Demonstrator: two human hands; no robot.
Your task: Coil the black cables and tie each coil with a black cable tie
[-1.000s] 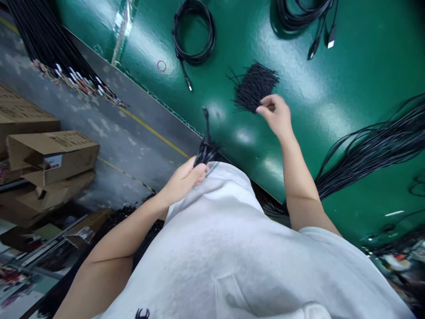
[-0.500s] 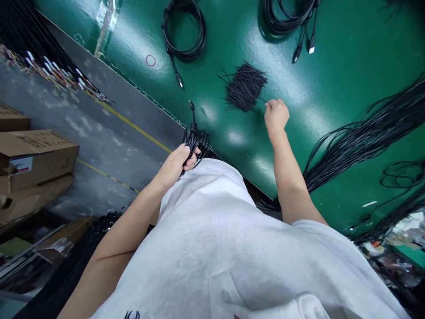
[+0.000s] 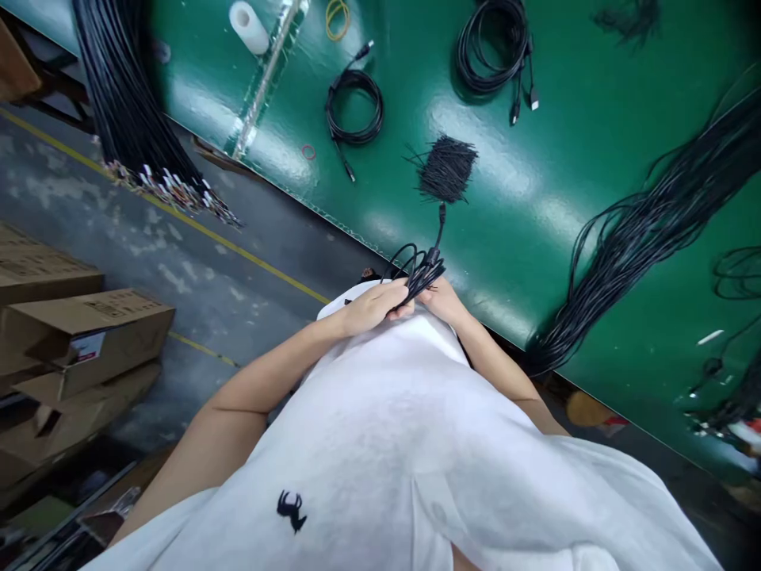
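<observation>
My left hand (image 3: 380,305) is closed around a coiled black cable (image 3: 425,274) held in front of the white shirt, near the table's edge. One connector end of this cable points up toward a pile of short black twist ties (image 3: 449,169) on the green table. On the coil's right side, my right hand (image 3: 438,297) is closed with its fingertips against the loops. A short thin dark end, seemingly a twist tie, shows at those fingers. The coil partly hides the fingertips.
On the green table (image 3: 404,95) lie a small coiled cable (image 3: 355,107), a larger coil (image 3: 492,47) and a long bundle of black cables (image 3: 642,230). Stripped-end cables (image 3: 128,103) hang over the left edge. Cardboard boxes (image 3: 101,333) stand on the floor at left.
My right hand has come from beside the pile, where it pinched a twist tie, to the coiled cable. My left hand and the coil have moved right, and the view has shifted.
</observation>
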